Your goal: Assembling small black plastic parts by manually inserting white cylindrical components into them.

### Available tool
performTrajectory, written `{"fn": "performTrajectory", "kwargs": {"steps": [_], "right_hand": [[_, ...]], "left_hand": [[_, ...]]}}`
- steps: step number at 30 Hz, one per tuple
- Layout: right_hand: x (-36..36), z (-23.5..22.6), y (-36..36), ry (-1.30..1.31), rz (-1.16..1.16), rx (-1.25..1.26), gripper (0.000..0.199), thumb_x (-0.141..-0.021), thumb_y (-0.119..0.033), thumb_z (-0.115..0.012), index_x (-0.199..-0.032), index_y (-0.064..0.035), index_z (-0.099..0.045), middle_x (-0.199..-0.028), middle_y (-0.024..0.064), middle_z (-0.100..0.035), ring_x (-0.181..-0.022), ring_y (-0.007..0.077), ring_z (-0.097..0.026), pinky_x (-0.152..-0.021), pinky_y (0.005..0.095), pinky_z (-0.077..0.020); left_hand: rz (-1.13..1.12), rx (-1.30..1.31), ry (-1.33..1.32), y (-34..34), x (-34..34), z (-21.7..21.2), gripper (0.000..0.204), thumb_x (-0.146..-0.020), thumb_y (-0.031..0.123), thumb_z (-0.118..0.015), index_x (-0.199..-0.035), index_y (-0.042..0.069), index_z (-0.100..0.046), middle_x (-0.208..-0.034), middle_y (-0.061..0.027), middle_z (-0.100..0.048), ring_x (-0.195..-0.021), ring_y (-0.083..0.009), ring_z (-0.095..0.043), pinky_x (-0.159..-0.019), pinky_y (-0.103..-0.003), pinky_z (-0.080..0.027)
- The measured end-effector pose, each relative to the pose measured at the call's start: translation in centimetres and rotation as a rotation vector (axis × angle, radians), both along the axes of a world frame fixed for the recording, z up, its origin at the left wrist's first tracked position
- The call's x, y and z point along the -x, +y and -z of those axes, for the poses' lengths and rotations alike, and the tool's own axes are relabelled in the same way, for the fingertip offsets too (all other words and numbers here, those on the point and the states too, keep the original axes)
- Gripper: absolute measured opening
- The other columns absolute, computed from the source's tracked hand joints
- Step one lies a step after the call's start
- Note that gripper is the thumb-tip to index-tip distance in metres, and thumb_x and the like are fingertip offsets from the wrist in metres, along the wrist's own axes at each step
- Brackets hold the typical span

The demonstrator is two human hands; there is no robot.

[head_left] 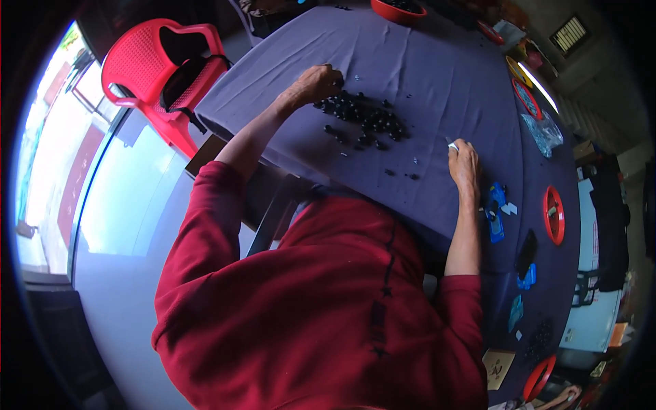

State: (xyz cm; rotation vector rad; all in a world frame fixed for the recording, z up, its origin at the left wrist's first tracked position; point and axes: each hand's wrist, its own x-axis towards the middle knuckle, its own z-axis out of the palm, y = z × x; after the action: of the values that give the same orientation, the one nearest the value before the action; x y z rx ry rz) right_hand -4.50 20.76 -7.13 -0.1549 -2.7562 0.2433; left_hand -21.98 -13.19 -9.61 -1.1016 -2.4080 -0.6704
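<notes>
A heap of small black round pieces [362,119] lies on a grey-purple tablecloth [424,68]. My left hand [318,83] rests at the heap's far-left edge, fingers curled down onto the pieces; whether it grips one is hidden. My right hand [465,164] lies on the cloth to the right of the heap, fingers closed around a small white object [452,145] that pokes out at the fingertips. A few stray black pieces [412,176] lie between the heap and my right hand. My red sleeves fill the lower part of the view.
A red plastic chair [160,65] stands at the table's left. A red bowl [398,9] of dark pieces sits at the far edge. Blue tools [495,212], red dishes [554,215], clear bags [543,133] and another dark heap [540,335] line the right side. Another person's hand [564,396] shows at bottom right.
</notes>
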Motion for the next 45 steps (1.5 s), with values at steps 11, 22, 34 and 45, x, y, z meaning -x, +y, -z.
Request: {"fn": "performTrajectory", "kwargs": {"steps": [11, 22, 34, 45], "right_hand": [[2.5, -3.5, -6.7, -0.265, -0.324, 0.201, 0.057, -0.069, -0.02, -0.07, -0.116, 0.0015, -0.047, -0.1, 0.0162, -0.054, -0.09, 0.027, -0.054, -0.08, 0.0351, -0.0442], [4.6, -1.9, -11.5, -0.35, -0.38, 0.068, 0.089, -0.058, -0.04, -0.077, -0.125, 0.002, -0.034, -0.122, 0.0252, -0.04, -0.11, 0.0394, -0.044, -0.091, 0.0413, -0.04], [5.5, 0.2, -17.5, -0.168, -0.504, 0.129, 0.064, -0.064, -0.027, -0.074, -0.111, 0.0043, -0.045, -0.105, 0.0254, -0.05, -0.1, 0.0383, -0.048, -0.087, 0.0407, -0.0394], [7.0, 1.1, -24.2, -0.088, -0.715, 0.13, 0.041, -0.07, -0.016, -0.066, -0.1, 0.0052, -0.048, -0.095, 0.0268, -0.051, -0.092, 0.0405, -0.05, -0.082, 0.0433, -0.0406]], "left_hand": [[0.105, -0.012, -0.165, -0.8, 2.0, 0.1, 0.022, -0.077, 0.002, -0.051, -0.097, 0.004, -0.059, -0.098, -0.0157, -0.059, -0.082, -0.0293, -0.06, -0.072, -0.037, -0.05], [-0.039, 0.34, -0.289, -2.7, -5.0, -1.9, 0.074, -0.06, 0.038, -0.074, -0.123, 0.011, -0.045, -0.122, -0.0147, -0.043, -0.113, -0.0327, -0.037, -0.09, -0.046, -0.035], [-0.003, 0.127, -0.183, -3.9, -5.4, 1.4, 0.069, -0.058, 0.036, -0.074, -0.117, 0.008, -0.049, -0.12, -0.0116, -0.045, -0.113, -0.0323, -0.037, -0.089, -0.046, -0.035], [0.056, 0.032, 0.003, -7.7, -5.6, 3.1, 0.037, -0.068, 0.013, -0.064, -0.103, 0.002, -0.054, -0.11, -0.0137, -0.053, -0.104, -0.0318, -0.048, -0.091, -0.04, -0.036]]}}
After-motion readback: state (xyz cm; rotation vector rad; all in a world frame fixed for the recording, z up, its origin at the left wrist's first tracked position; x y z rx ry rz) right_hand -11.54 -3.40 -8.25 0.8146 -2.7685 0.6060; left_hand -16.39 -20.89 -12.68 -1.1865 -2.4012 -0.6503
